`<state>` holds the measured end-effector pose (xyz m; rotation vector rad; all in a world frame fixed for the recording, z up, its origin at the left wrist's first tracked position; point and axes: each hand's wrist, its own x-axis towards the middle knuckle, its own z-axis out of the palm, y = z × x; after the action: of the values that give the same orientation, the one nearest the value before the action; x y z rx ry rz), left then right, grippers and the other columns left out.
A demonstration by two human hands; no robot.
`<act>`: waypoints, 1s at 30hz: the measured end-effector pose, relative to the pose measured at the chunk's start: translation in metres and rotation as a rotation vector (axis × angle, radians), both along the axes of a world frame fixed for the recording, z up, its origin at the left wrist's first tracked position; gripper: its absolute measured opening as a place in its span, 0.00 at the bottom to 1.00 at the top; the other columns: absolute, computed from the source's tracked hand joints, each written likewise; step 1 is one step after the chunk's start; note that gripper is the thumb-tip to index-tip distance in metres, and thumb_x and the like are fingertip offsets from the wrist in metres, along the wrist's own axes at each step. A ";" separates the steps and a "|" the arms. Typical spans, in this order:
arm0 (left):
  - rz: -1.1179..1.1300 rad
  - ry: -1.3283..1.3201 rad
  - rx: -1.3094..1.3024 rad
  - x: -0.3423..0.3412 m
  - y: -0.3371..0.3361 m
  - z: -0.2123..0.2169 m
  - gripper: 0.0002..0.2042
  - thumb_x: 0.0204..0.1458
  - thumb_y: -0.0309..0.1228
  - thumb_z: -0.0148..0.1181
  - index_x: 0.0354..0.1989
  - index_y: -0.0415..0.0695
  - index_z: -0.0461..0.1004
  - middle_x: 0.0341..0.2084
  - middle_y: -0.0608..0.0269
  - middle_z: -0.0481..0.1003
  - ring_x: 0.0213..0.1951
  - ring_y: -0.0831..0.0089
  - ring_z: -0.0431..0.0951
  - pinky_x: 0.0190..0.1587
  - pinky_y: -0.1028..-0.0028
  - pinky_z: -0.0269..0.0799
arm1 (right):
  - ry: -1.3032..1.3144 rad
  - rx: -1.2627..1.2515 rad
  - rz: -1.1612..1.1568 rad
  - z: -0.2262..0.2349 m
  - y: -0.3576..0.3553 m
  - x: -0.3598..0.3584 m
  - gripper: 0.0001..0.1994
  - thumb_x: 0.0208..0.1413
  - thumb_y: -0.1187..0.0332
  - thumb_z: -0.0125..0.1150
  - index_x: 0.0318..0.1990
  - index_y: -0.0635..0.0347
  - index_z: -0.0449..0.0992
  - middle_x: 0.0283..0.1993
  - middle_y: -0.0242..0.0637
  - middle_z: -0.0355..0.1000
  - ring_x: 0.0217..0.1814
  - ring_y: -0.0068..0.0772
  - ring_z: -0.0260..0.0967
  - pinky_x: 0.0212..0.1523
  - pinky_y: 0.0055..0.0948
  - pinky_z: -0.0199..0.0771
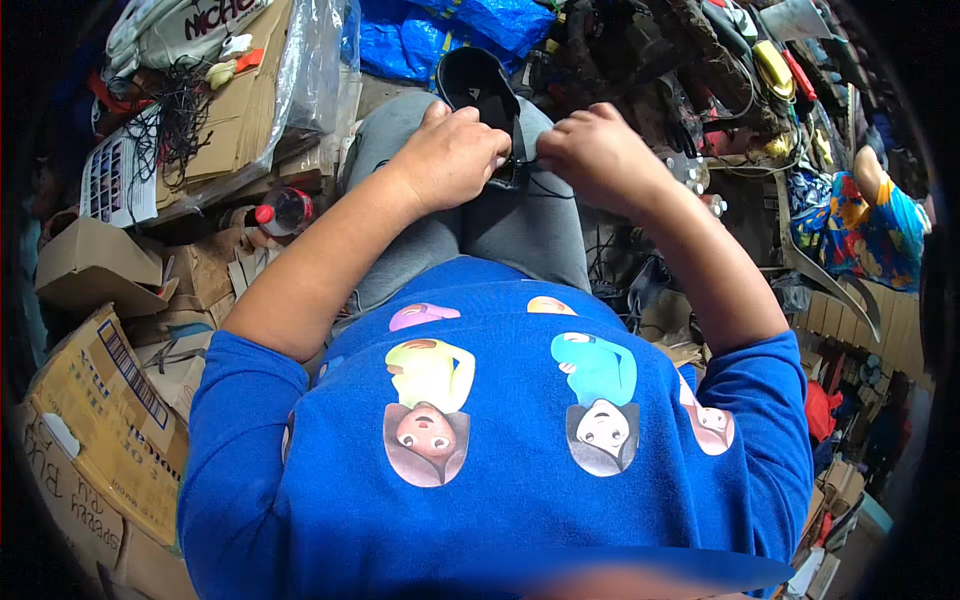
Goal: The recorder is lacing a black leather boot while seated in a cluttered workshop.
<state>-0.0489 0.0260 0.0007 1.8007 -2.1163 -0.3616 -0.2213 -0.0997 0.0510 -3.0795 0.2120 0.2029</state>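
Above the blue printed sweater (pixel 520 470) and grey-trousered knees (pixel 520 215), the left hand (pixel 452 155) and right hand (pixel 592 150) are both curled shut, pinching a thin black cord (pixel 527 160) between them. The cord lies on a black shoe piece (pixel 480 85) resting on the knees. Farther left lie a red-capped bottle (pixel 283 210) and cardboard boxes (pixel 100 400).

Cluttered workshop: flattened cardboard boxes (pixel 110 420), tangled tools (pixel 740 70), blue tarp (pixel 440 35).

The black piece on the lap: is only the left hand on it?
No: both the left hand and right hand grip the black piece.
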 end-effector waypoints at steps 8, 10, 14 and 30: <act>-0.019 -0.114 -0.190 0.033 0.034 -0.002 0.02 0.47 0.29 0.55 0.28 0.47 0.72 0.24 0.67 0.72 0.37 0.66 0.69 0.43 0.63 0.57 | -0.097 0.038 0.134 -0.026 -0.028 -0.017 0.06 0.46 0.70 0.55 0.33 0.52 0.70 0.28 0.33 0.70 0.37 0.37 0.70 0.44 0.36 0.65; 0.077 -0.107 -0.163 0.060 0.063 0.006 0.03 0.45 0.27 0.58 0.29 0.45 0.73 0.25 0.65 0.72 0.36 0.65 0.70 0.43 0.66 0.59 | -0.030 0.099 -0.050 -0.030 -0.054 -0.049 0.05 0.45 0.70 0.57 0.31 0.54 0.72 0.28 0.35 0.70 0.36 0.38 0.70 0.42 0.37 0.67; 0.302 0.543 -0.120 0.084 0.086 0.032 0.02 0.48 0.24 0.60 0.29 0.39 0.76 0.27 0.62 0.74 0.32 0.73 0.70 0.37 0.74 0.65 | -0.276 0.975 -0.768 -0.008 -0.060 -0.061 0.09 0.53 0.64 0.61 0.34 0.60 0.77 0.33 0.31 0.74 0.37 0.20 0.68 0.41 0.24 0.68; 0.593 0.346 -0.166 0.127 0.137 0.061 0.04 0.48 0.24 0.61 0.33 0.40 0.77 0.27 0.66 0.75 0.34 0.78 0.73 0.40 0.76 0.68 | -0.037 0.484 -0.531 -0.031 -0.069 -0.114 0.10 0.47 0.70 0.60 0.39 0.62 0.77 0.33 0.42 0.71 0.39 0.40 0.71 0.40 0.32 0.70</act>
<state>0.0783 0.1629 0.0614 1.9856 -1.2710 -0.3000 -0.3355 -0.1685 0.0199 -2.4425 0.8241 0.1428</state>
